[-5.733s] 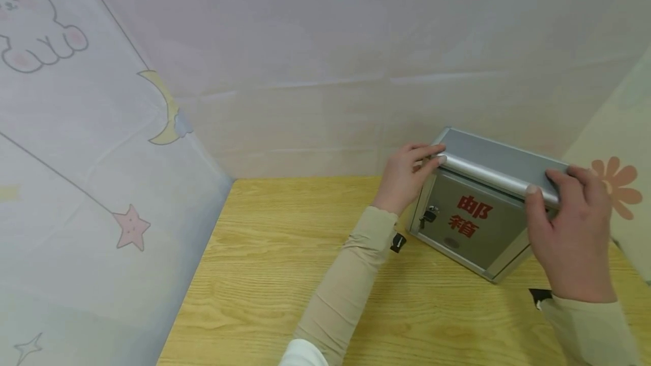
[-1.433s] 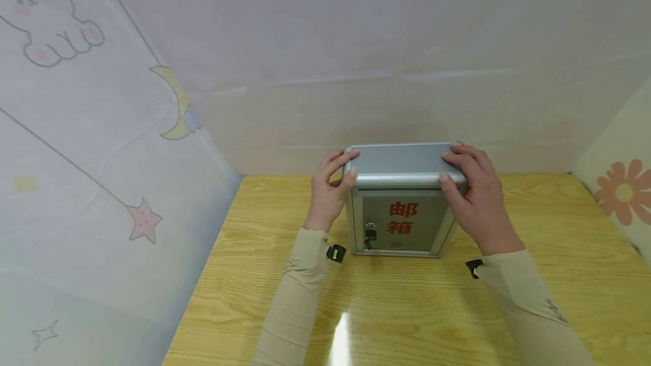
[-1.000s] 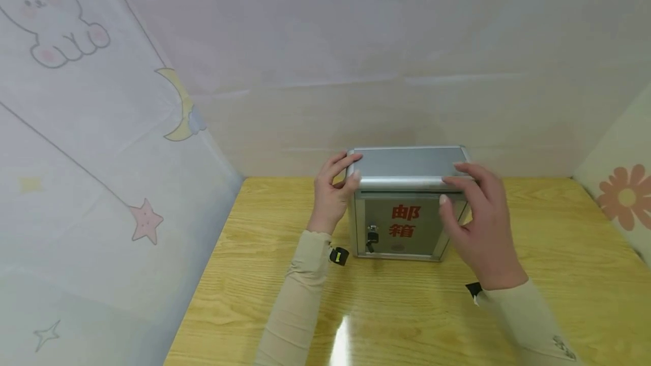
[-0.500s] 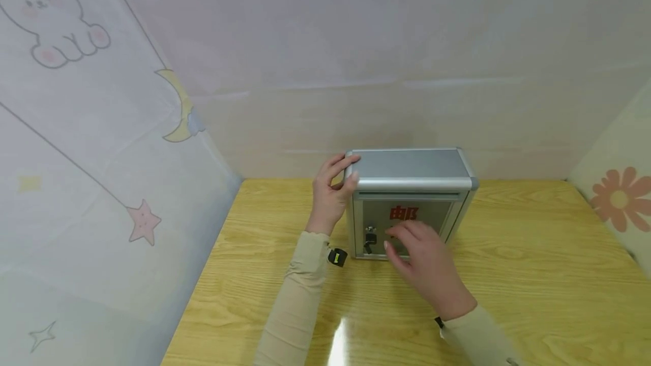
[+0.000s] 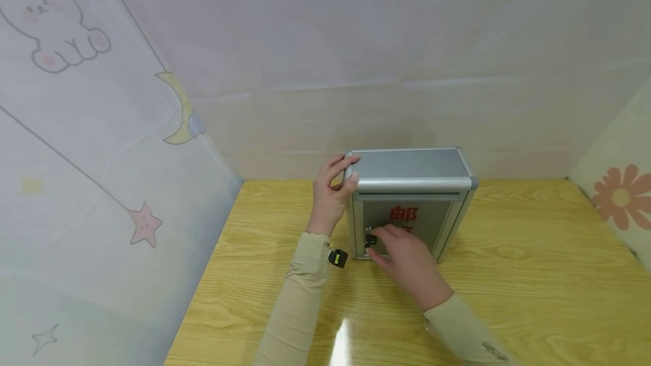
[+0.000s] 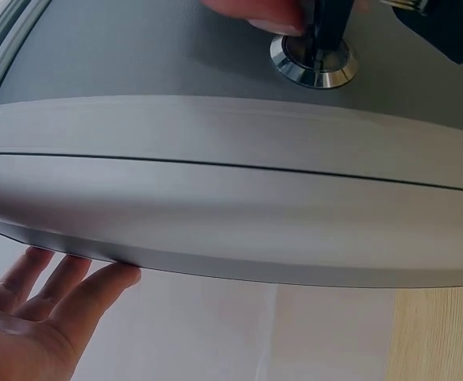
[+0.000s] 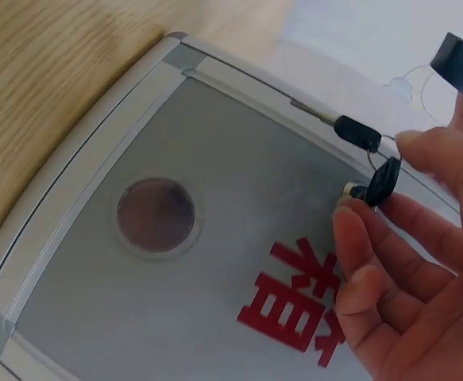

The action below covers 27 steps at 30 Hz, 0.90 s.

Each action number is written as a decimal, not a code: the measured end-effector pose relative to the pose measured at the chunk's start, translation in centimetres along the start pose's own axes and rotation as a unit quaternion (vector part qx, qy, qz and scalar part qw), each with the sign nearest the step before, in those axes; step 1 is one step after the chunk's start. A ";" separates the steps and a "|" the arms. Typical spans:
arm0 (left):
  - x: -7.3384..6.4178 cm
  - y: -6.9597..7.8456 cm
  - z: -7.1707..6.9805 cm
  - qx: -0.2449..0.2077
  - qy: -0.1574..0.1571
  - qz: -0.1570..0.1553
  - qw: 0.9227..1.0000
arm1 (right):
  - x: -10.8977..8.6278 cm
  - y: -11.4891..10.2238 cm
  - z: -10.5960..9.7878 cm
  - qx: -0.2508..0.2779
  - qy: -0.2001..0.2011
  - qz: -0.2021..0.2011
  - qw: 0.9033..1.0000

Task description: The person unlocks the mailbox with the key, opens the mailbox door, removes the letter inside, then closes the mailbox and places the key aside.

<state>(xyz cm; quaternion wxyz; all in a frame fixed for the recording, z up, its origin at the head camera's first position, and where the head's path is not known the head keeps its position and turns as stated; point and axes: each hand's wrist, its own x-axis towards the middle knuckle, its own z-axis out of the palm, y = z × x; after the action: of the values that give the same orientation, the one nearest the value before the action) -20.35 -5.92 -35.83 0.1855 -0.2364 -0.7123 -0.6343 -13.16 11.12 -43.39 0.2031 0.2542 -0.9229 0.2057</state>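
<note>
A silver-grey metal mailbox (image 5: 412,164) with red characters on its door stands upright on the wooden table. At its top left corner, my left hand (image 5: 328,196) grips the edge, thumb on the front rim and fingers over the top. My right hand (image 5: 409,264) is at the door's left side, thumb and forefinger on either side of a black-headed key (image 7: 383,181). That key sits in the round chrome lock (image 6: 314,73). A second key (image 7: 356,133) hangs from the same ring, close by my thumb. The door lies flush in its frame, and my right hand covers part of the lettering.
Below the mailbox roof runs a narrow slot (image 5: 409,196). The wood-grain table (image 5: 534,275) extends to both sides and in front. A printed cloth backdrop (image 5: 305,72) rises behind, close to the mailbox's back. A black strap piece (image 5: 338,258) is at my left cuff.
The mailbox has gone from the right, angled, to nearer the middle, facing me. My right hand has let go of its top right corner and come down to the key; my left hand stays put.
</note>
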 end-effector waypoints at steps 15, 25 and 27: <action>-0.1 -0.2 0.0 -0.003 0.000 0.001 1.000 | 0.6 -1.0 1.4 -0.001 0.040 0.048 0.998; -0.1 -0.4 0.0 -0.005 0.000 -0.004 1.000 | 0.5 -1.1 1.8 0.009 0.045 0.050 0.998; -0.1 -0.4 0.0 -0.005 0.000 -0.003 1.000 | 0.4 -1.1 2.0 0.020 0.046 0.048 0.998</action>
<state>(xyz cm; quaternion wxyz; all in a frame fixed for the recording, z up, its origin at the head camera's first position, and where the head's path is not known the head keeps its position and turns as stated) -20.51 -6.00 -36.20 0.1824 -0.2345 -0.7099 -0.6386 -13.45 9.14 -44.54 0.2300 0.2039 -0.9196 0.2446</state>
